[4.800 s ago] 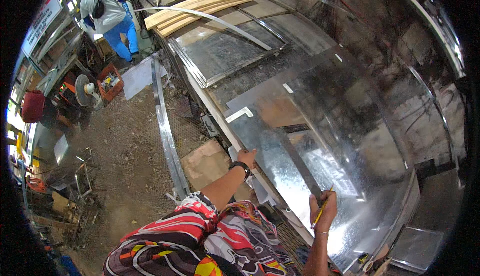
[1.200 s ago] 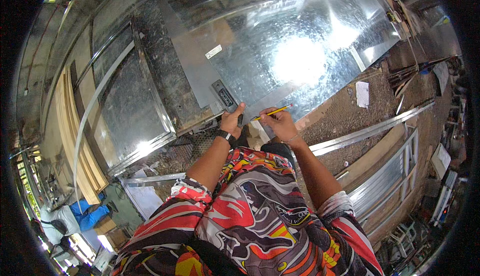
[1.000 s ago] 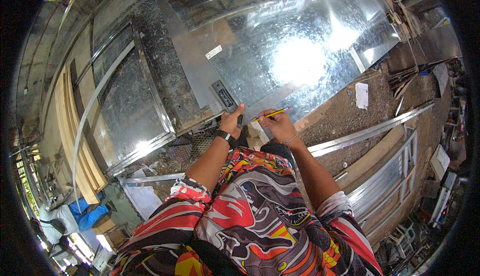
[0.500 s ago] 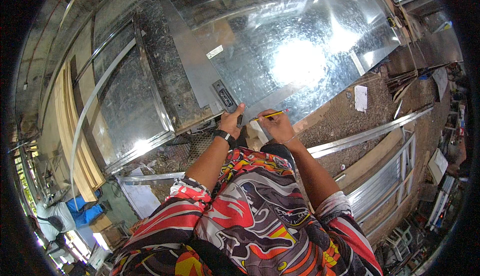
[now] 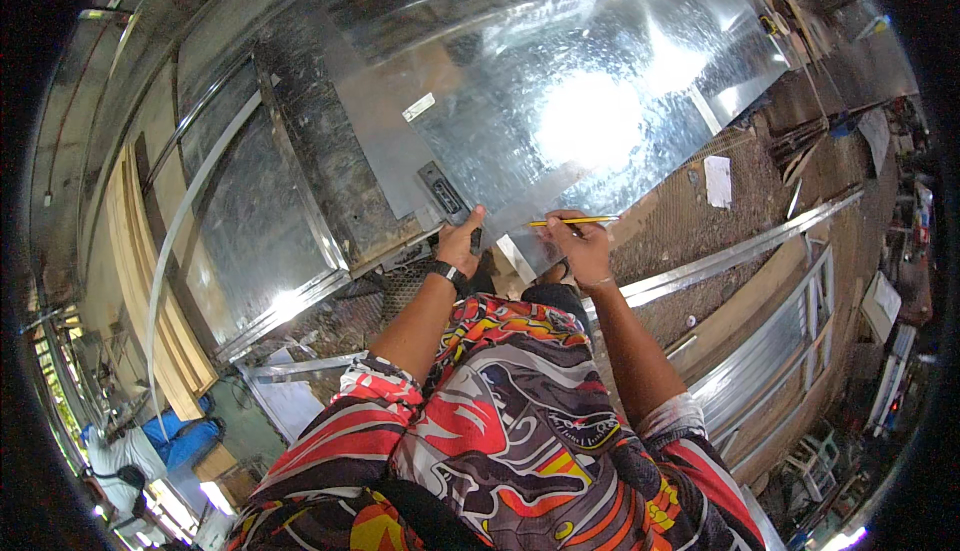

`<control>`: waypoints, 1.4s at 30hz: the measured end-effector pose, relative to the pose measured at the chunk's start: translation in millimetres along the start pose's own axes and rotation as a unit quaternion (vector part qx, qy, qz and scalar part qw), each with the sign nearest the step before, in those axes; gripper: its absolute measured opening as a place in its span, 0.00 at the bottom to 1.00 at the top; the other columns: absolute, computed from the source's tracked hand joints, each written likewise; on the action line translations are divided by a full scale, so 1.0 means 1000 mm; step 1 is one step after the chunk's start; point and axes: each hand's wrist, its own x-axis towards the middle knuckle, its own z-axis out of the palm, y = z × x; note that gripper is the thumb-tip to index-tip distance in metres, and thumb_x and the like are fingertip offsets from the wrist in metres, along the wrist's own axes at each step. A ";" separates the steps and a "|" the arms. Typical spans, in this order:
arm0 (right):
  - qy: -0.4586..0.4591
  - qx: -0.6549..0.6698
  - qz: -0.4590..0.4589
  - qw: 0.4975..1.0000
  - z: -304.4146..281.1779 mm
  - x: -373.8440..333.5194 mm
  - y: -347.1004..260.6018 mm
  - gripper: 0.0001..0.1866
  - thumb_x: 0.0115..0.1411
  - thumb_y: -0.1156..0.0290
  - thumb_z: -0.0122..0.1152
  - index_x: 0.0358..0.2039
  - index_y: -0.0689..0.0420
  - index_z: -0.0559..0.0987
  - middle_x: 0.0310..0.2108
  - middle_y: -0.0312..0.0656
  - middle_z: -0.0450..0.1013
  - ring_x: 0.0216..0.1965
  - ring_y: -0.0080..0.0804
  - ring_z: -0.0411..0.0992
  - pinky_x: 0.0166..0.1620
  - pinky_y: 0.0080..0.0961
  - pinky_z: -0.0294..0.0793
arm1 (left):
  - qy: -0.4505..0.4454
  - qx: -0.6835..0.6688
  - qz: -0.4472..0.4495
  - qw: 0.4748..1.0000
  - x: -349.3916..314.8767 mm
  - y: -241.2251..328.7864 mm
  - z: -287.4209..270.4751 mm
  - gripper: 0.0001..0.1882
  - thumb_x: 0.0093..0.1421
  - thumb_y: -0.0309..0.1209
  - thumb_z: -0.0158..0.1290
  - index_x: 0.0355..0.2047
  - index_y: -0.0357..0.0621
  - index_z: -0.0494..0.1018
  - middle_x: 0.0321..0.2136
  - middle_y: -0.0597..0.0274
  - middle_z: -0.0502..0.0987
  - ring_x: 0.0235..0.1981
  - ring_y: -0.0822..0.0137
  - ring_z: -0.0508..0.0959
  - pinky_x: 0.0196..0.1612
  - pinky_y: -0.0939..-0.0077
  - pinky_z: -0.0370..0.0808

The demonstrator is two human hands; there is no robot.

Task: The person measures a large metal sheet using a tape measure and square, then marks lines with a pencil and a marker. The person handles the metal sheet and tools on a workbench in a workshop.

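Right hand (image 5: pixel 582 244): yellow pencil (image 5: pixel 587 220) pinched in thumb and fingers, lying almost level over the near edge of the shiny metal sheet (image 5: pixel 500 141). Can't tell if the point touches. Left hand (image 5: pixel 460 243): closed round the near end of a dark slotted block (image 5: pixel 443 194) by the sheet's near-left corner (thumb shows, other fingers mostly hidden).

White label strip (image 5: pixel 419 107) on the sheet's left part. Wooden boards (image 5: pixel 150 286) well left of the sheet; white paper (image 5: pixel 718 181) on the ground past its right side.

Handling, my read: pencil light, stiff, brittle point, hold just behind it. Block rigid, take it by the long sides. Sheet slick, likely thin and bendy with sharp edges; press flat on its face.
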 end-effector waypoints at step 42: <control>0.036 0.037 0.048 0.997 0.005 -0.054 0.035 0.14 0.67 0.66 0.67 0.44 0.64 0.83 0.34 0.39 0.81 0.33 0.22 0.76 0.35 0.21 0.77 | -0.005 0.018 -0.019 1.000 -0.003 -0.014 -0.005 0.21 0.57 0.40 0.72 0.44 0.47 0.76 0.39 0.64 0.81 0.39 0.64 0.81 0.40 0.58 0.78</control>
